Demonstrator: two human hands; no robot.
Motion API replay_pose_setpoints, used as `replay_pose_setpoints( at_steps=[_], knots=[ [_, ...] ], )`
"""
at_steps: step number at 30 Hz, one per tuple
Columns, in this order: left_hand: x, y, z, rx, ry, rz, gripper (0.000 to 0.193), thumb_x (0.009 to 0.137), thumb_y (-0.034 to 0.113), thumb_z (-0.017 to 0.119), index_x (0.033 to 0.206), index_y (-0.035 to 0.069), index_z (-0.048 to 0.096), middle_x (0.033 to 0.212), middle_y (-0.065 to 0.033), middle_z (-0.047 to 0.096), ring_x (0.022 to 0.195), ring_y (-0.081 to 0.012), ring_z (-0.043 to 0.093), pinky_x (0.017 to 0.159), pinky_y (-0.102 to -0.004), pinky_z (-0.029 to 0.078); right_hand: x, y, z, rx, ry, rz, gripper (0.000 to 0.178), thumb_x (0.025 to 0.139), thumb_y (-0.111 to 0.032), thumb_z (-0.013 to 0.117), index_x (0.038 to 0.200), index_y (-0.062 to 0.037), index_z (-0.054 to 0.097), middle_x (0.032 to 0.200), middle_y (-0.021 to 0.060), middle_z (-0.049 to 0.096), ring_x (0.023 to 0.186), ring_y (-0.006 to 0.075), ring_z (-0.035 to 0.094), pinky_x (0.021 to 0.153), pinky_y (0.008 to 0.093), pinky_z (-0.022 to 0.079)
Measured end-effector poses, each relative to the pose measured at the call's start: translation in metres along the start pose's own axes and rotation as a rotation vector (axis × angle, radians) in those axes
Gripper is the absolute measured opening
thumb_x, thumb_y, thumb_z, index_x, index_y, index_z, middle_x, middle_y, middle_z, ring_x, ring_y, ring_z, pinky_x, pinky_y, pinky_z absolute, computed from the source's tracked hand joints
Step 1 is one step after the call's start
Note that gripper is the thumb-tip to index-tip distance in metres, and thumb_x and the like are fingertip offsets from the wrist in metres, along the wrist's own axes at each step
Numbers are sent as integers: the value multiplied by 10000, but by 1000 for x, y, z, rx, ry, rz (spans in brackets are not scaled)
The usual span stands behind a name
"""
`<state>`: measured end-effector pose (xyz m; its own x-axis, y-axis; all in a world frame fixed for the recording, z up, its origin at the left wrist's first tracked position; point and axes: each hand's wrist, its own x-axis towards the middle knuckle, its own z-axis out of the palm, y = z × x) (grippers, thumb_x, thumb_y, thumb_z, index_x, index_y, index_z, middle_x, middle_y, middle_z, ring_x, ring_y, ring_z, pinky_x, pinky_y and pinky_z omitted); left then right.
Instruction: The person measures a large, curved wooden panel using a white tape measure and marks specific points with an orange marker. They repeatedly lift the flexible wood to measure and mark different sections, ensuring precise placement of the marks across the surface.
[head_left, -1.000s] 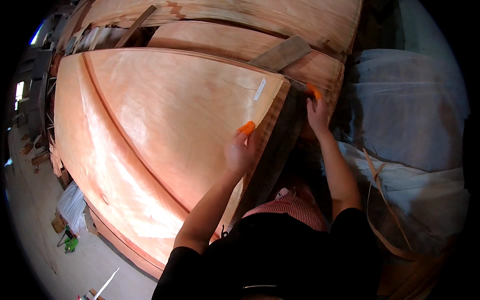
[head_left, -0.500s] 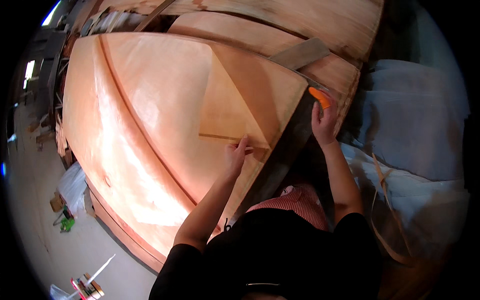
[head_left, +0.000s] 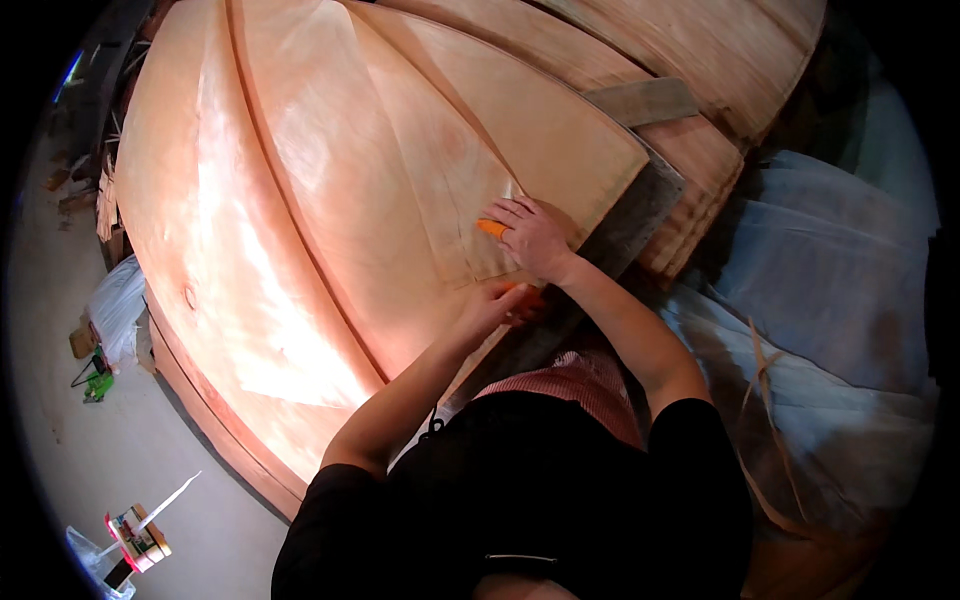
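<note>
My right hand (head_left: 535, 240) is closed around an orange-handled tool (head_left: 492, 228); its working end is hidden. It rests over a thin veneer sheet (head_left: 440, 190) that lies against a large curved wooden panel (head_left: 290, 130). Just below it, my left hand (head_left: 490, 308) is at the panel's near edge, its fingers curled. A reddish-orange patch shows beside those fingers, and I cannot make out what they hold. The veneer's long slanting edge runs up and left from my right hand.
A short grey board (head_left: 645, 102) lies across wooden panels (head_left: 690, 165) beyond the far edge. Translucent plastic sheeting (head_left: 820, 270) hangs at right, with thin wood strips (head_left: 765, 400) before it. On the floor at left are a green tool (head_left: 98, 383) and a plastic bag (head_left: 118, 305).
My right hand has moved left with the orange-handled tool onto the veneer. My left hand has come slightly nearer me, to the panel's edge. The view has shifted.
</note>
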<state>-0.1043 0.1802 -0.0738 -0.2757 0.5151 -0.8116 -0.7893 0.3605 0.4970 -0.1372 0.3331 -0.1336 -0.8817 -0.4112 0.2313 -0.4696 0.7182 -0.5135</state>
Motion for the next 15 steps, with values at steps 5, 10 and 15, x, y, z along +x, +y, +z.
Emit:
replay_pose_setpoints(
  at_steps=[5, 10, 15],
  knots=[
    [-6, -44, -47, 994, 924, 745, 387, 849, 221, 572, 1130, -33, 492, 1124, -216, 505, 982, -363, 502, 815, -422, 418, -4, -8, 6, -65, 28, 13, 352, 755, -171, 495, 1066, -38, 594, 1219, 71, 505, 1171, 216, 425, 1007, 358, 298],
    [-8, -45, -53, 1336, 848, 406, 760, 812, 424, 539, 1346, -38, 259, 1441, -154, 197, 1342, -295, 144, 1066, -479, 101, -10, -24, 20, -10, 64, 12, 365, 759, -142, 478, 1087, -13, 575, 1241, 95, 489, 1186, 231, 416, 1014, 352, 301],
    [-10, -45, -52, 1307, 860, 409, 735, 813, 422, 538, 1328, -42, 293, 1431, -164, 218, 1333, -305, 174, 1064, -485, 114, -9, -25, 24, -3, 81, 29, 375, 766, -144, 484, 1109, -13, 561, 1252, 87, 481, 1192, 223, 410, 1018, 354, 295]
  ],
)
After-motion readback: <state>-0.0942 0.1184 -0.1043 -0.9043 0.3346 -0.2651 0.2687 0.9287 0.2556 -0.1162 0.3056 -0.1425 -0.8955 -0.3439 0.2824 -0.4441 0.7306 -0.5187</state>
